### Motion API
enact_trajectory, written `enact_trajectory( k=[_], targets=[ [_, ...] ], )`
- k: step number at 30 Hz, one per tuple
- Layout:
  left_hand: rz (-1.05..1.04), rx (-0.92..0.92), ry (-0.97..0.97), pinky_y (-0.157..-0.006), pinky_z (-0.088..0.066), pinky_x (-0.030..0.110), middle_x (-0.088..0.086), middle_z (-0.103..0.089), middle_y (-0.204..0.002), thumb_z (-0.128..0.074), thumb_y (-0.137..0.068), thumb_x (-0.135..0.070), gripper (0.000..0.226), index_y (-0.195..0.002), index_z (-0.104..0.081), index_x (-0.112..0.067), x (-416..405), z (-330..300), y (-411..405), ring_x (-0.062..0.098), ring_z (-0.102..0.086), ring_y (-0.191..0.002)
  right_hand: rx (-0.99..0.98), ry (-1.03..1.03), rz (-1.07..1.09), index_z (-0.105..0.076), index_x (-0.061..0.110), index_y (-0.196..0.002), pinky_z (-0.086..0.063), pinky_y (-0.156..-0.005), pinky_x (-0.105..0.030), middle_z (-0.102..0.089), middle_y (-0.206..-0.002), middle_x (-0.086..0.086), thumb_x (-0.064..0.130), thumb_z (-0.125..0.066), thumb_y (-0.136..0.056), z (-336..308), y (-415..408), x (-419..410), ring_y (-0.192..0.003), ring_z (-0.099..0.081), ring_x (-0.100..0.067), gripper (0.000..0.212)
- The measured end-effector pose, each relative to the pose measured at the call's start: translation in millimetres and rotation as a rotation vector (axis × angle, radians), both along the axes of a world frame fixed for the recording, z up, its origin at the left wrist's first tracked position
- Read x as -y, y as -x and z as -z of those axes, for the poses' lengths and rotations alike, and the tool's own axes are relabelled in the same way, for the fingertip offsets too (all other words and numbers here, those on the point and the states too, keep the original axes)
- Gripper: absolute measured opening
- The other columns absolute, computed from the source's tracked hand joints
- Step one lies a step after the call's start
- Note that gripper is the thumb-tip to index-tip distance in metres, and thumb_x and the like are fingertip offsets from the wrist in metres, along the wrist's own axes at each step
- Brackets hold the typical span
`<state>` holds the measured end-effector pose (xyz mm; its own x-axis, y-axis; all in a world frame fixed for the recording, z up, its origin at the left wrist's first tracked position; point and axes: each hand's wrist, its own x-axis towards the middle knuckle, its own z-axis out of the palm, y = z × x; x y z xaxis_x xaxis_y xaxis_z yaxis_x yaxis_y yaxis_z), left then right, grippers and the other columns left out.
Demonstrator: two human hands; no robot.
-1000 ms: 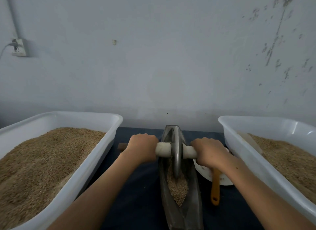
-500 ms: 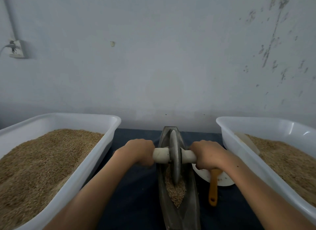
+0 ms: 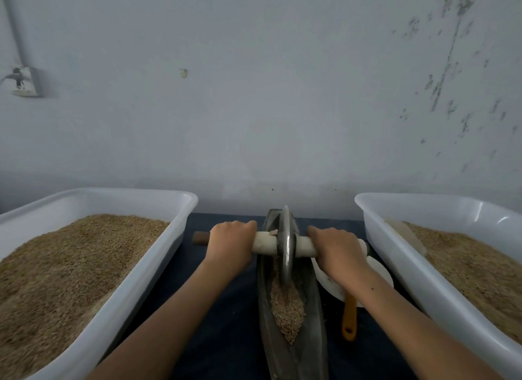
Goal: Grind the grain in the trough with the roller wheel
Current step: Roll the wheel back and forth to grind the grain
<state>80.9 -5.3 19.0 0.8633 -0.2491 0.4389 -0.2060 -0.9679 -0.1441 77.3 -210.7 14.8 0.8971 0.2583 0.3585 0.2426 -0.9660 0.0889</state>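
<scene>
A narrow grey metal trough (image 3: 316, 337) runs away from me down the middle of the dark table. Brown grain (image 3: 288, 309) lies in its near half. An upright metal roller wheel (image 3: 285, 249) stands in the trough toward the far end, on a pale wrapped axle handle (image 3: 265, 242) that sticks out on both sides. My left hand (image 3: 230, 245) grips the left part of the handle. My right hand (image 3: 337, 249) grips the right part. The brown tip of the handle shows left of my left hand.
A big white tub (image 3: 158, 269) heaped with grain stands on the left, another white tub (image 3: 401, 263) with grain on the right. A white plate (image 3: 375, 269) with an orange-handled tool (image 3: 349, 317) lies between trough and right tub. A grey wall rises right behind.
Both hands have pushed the wheel away from me along the trough toward its far end. More grain lies uncovered behind the wheel.
</scene>
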Motion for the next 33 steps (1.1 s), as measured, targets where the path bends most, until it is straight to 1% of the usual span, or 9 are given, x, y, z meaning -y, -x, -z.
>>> enact_trajectory(
  k=[5,9,12,16,21,24,28,31,33],
  targets=[
    [0.011,-0.318,-0.054,-0.07,-0.04,0.029,0.001,-0.063,-0.099,-0.063,-0.081,-0.031,0.031,-0.109,-0.057,-0.019,-7,-10,-2,0.017,-0.058,-0.086,-0.256,0.138,-0.001,-0.057,0.02,-0.104,-0.036,-0.062,-0.027,-0.062,-0.092,0.0,0.012,-0.06,-0.081,-22,8,-3,-0.077,-0.056,-0.018,0.025],
    [0.0,-0.576,-0.013,-0.071,-0.043,0.029,-0.001,-0.06,-0.091,-0.071,-0.075,-0.03,0.04,-0.111,-0.057,-0.017,-8,-15,1,0.017,-0.055,-0.081,-0.416,0.178,-0.019,-0.057,0.016,-0.108,-0.031,-0.049,-0.022,-0.055,-0.082,0.002,0.015,-0.064,-0.081,-30,14,-1,-0.068,-0.052,-0.013,0.028],
    [0.013,-0.517,-0.018,-0.07,-0.041,0.029,-0.002,-0.056,-0.086,-0.069,-0.077,-0.031,0.037,-0.11,-0.058,-0.017,-8,-15,2,0.015,-0.053,-0.079,-0.413,0.154,-0.018,-0.058,0.017,-0.111,-0.033,-0.052,-0.022,-0.059,-0.088,0.001,0.016,-0.064,-0.081,-28,11,-1,-0.075,-0.056,-0.015,0.031],
    [0.015,-0.219,-0.054,-0.069,-0.039,0.029,0.0,-0.063,-0.098,-0.062,-0.082,-0.031,0.027,-0.106,-0.057,-0.021,-4,-8,-2,0.019,-0.059,-0.087,-0.27,0.1,0.009,-0.058,0.022,-0.112,-0.038,-0.064,-0.027,-0.064,-0.097,0.001,0.015,-0.061,-0.083,-18,5,-2,-0.084,-0.061,-0.017,0.03],
    [0.007,-0.02,0.004,-0.066,-0.038,0.028,-0.001,-0.063,-0.095,-0.059,-0.085,-0.028,0.019,-0.101,-0.05,-0.022,-2,2,-6,0.018,-0.059,-0.085,-0.028,0.005,0.044,-0.045,0.024,-0.096,-0.033,-0.064,-0.03,-0.06,-0.09,0.003,0.015,-0.056,-0.087,-6,3,-5,-0.07,-0.045,-0.016,0.017],
    [0.024,-0.062,0.0,-0.066,-0.037,0.028,-0.001,-0.062,-0.095,-0.059,-0.084,-0.029,0.021,-0.102,-0.052,-0.022,-6,1,-6,0.018,-0.059,-0.085,-0.112,0.04,0.05,-0.048,0.023,-0.101,-0.034,-0.066,-0.03,-0.061,-0.095,0.001,0.015,-0.058,-0.086,-12,5,-7,-0.074,-0.047,-0.018,0.02],
    [0.036,-0.295,-0.042,-0.067,-0.038,0.029,0.0,-0.063,-0.097,-0.062,-0.08,-0.03,0.027,-0.105,-0.058,-0.02,-10,-8,-7,0.017,-0.056,-0.083,-0.204,0.163,0.029,-0.058,0.019,-0.108,-0.037,-0.066,-0.029,-0.063,-0.098,-0.002,0.012,-0.058,-0.083,-21,8,-6,-0.086,-0.06,-0.02,0.026],
    [0.037,-0.475,-0.047,-0.066,-0.04,0.029,-0.002,-0.058,-0.085,-0.067,-0.076,-0.031,0.034,-0.106,-0.058,-0.018,-11,-12,-3,0.016,-0.053,-0.076,-0.378,0.184,0.022,-0.059,0.017,-0.112,-0.04,-0.062,-0.027,-0.064,-0.097,-0.003,0.013,-0.062,-0.08,-27,10,-4,-0.084,-0.062,-0.02,0.032],
    [0.029,-0.484,-0.066,-0.065,-0.04,0.029,-0.004,-0.053,-0.078,-0.069,-0.075,-0.032,0.035,-0.105,-0.059,-0.017,-9,-12,-2,0.015,-0.052,-0.073,-0.456,0.17,0.018,-0.059,0.016,-0.111,-0.04,-0.059,-0.025,-0.063,-0.094,-0.002,0.016,-0.064,-0.08,-30,12,-1,-0.082,-0.061,-0.018,0.032]
  ],
)
